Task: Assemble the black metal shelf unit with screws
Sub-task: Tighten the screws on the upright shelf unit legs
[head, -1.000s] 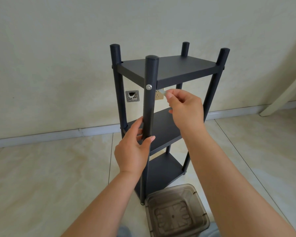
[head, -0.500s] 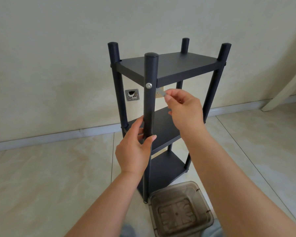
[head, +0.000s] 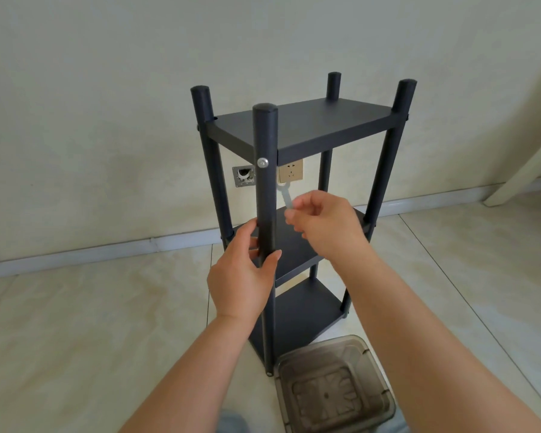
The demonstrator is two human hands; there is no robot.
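Smoky plastic bin (head: 334, 389) beside shelf unit (head: 294, 195)

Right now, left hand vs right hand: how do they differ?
The left hand wraps the shelf's front post; the right hand touches no post. The left hand sits lower; the right hand pinches a small whitish ring-ended tool held below the silver screw. Both are bare.

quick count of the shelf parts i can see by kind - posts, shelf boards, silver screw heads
posts: 4
shelf boards: 3
silver screw heads: 1
total: 8
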